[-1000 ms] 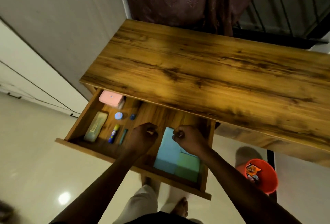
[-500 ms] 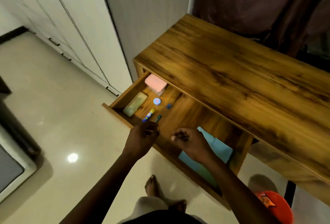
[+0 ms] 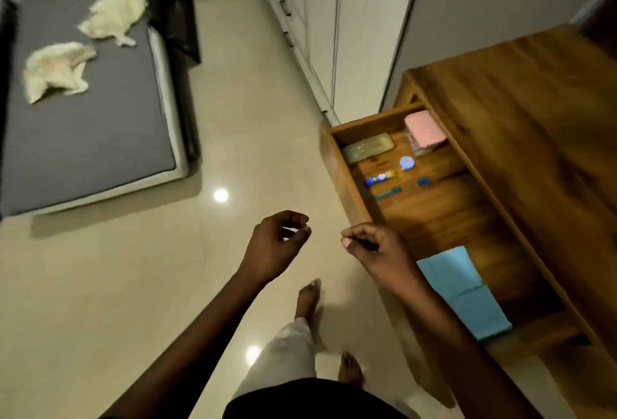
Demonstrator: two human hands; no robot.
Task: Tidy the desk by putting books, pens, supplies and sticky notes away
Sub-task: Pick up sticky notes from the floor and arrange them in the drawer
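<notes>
Desk (image 3: 534, 124) sits at the right with its drawer (image 3: 337, 165) pulled open, holding a pink box (image 3: 424, 128), glue stick (image 3: 379, 179) and blue sticky notes (image 3: 460, 288). Both hands hover over the floor just beside it: left hand (image 3: 273, 248) loosely curled, holding nothing; right hand (image 3: 374, 251) pinched, can't tell on what.

A dim, warm-toned indoor view. Two small bright glare spots from overhead lights reflect on the glossy floor (image 3: 133, 285). A soft shadow lies along the near side of the mattress (image 3: 86, 124). Motion blur softens the desk (image 3: 534, 118) at right, and wide-angle distortion bends straight lines near the frame's edges.
</notes>
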